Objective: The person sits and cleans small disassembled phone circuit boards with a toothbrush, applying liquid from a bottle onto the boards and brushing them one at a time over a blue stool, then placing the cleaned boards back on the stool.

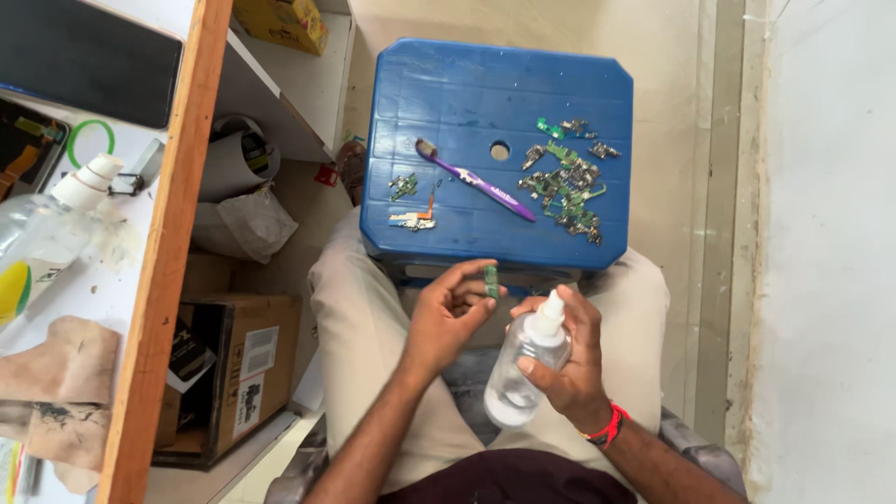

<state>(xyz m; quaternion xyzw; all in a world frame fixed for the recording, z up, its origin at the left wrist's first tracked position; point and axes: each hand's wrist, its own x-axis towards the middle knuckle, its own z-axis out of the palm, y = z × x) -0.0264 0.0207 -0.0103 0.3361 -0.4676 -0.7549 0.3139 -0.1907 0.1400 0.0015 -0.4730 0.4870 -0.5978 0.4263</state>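
Observation:
My left hand (450,313) pinches a small green circuit board piece (491,280) between thumb and fingertips, just below the front edge of a blue plastic stool (467,93). Beside it, my right hand (571,359) grips a clear squeeze bottle (525,373) with a white nozzle that points up toward the green piece. On the stool lie a purple toothbrush (476,179), a heap of several small green circuit boards (567,182) at the right, and two small parts (411,203) at the left.
A wooden-edged worktop (163,271) at the left carries another clear bottle (42,233), a dark tablet and stained cloth. Under it sit an open cardboard box (238,369), a paper roll and a bag. A pale wall stands at the right.

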